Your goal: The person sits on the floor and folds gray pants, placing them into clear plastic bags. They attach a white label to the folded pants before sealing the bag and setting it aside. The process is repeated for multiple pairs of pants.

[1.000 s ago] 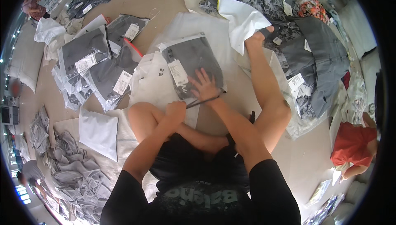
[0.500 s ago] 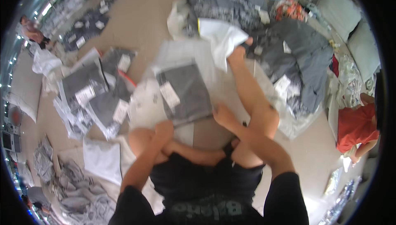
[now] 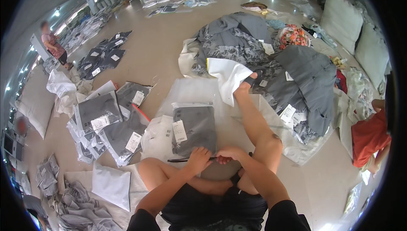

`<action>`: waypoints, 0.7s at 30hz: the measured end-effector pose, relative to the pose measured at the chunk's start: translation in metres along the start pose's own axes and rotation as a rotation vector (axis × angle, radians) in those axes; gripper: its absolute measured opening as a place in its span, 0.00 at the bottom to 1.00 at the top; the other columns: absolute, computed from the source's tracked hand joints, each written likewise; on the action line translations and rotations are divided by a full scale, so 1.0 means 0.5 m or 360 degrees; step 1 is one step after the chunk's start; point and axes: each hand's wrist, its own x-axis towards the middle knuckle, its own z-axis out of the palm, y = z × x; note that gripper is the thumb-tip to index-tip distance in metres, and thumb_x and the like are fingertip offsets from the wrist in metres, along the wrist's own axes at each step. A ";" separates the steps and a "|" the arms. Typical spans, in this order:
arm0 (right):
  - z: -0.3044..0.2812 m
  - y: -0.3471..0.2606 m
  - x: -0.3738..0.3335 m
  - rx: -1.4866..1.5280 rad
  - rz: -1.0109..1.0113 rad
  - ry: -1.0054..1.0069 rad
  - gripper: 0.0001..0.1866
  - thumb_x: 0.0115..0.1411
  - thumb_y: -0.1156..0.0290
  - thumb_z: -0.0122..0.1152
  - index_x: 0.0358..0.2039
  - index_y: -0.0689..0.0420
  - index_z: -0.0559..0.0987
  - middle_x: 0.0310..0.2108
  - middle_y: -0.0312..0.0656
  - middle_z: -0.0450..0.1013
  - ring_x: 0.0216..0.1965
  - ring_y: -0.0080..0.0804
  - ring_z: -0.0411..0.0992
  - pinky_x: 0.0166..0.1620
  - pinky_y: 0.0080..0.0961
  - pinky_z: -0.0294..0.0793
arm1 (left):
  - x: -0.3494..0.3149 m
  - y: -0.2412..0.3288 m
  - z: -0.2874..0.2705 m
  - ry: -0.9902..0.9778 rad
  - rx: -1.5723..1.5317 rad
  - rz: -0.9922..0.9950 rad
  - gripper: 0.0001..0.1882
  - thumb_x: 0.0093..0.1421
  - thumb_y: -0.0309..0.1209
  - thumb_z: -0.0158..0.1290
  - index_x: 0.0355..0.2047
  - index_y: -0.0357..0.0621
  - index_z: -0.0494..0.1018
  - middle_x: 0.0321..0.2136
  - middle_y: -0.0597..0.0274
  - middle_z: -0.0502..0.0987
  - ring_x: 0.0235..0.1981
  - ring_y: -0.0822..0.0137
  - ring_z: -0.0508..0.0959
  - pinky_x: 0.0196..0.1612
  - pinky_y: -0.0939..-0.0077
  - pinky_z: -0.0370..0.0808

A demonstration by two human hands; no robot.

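Note:
A folded dark grey garment in a clear plastic bag (image 3: 199, 131) lies flat in front of me, a white paper tag (image 3: 179, 131) on its left side. My left hand (image 3: 199, 159) is closed on the bag's near edge, where a thin dark strip shows to its left. At the near right corner, my right hand (image 3: 230, 154) has its fingers curled and pinched on the same edge, close beside the left. The fingertips are partly hidden. Under the bag's far end spreads a translucent white plastic sheet (image 3: 182, 89).
Bagged grey garments (image 3: 98, 111) with tags are piled to the left. A large heap of loose grey clothing (image 3: 303, 74) lies to the right. A white bag (image 3: 224, 72) rests by my foot. Someone in red (image 3: 369, 140) is at the right; another person (image 3: 53, 44) stands far left.
My hands have come together at the bag's near edge, having been farther apart. The view has tilted up, showing more of the far floor and stacks.

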 end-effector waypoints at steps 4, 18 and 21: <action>-0.015 0.019 0.012 0.0163 -0.0026 -0.0022 0.14 0.66 0.61 0.57 0.25 0.53 0.78 0.18 0.31 0.69 0.16 0.20 0.62 0.19 0.23 0.56 | 0.009 0.011 0.073 0.0137 -0.0161 0.0004 0.09 0.53 0.33 0.66 0.34 0.48 0.79 0.31 0.62 0.77 0.41 0.57 0.76 0.46 0.59 0.71; -0.049 0.026 0.003 0.0669 -0.0265 -0.0094 0.14 0.61 0.56 0.62 0.21 0.47 0.75 0.12 0.24 0.60 0.11 0.16 0.54 0.14 0.20 0.50 | 0.011 -0.012 0.058 0.0157 0.0419 0.0070 0.06 0.54 0.35 0.58 0.28 0.49 0.79 0.32 0.62 0.78 0.43 0.58 0.75 0.54 0.55 0.68; -0.058 -0.012 -0.044 0.0190 -0.0251 0.0325 0.13 0.56 0.57 0.66 0.25 0.53 0.80 0.15 0.32 0.68 0.12 0.21 0.59 0.16 0.25 0.53 | -0.034 -0.049 0.038 0.0004 0.0350 -0.0013 0.04 0.55 0.32 0.58 0.30 0.47 0.77 0.31 0.61 0.77 0.42 0.58 0.77 0.51 0.58 0.72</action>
